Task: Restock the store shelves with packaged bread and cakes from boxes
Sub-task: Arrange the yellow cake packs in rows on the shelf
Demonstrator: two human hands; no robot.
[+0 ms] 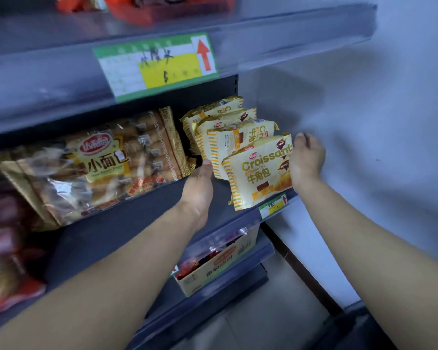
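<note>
You can read "Croissant" and "牛角包" on the front yellow packet (259, 173). The big bread bag (91, 168) says "小面包", and the shelf tag (154, 64) shows a red up arrow with blurred handwriting.

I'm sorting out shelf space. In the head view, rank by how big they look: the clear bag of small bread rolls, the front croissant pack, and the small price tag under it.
1. Bag of small bread rolls, clearly largest.
2. Front croissant pack.
3. Small price tag, smallest.

Dim cool light, blurred, warped edges
</note>
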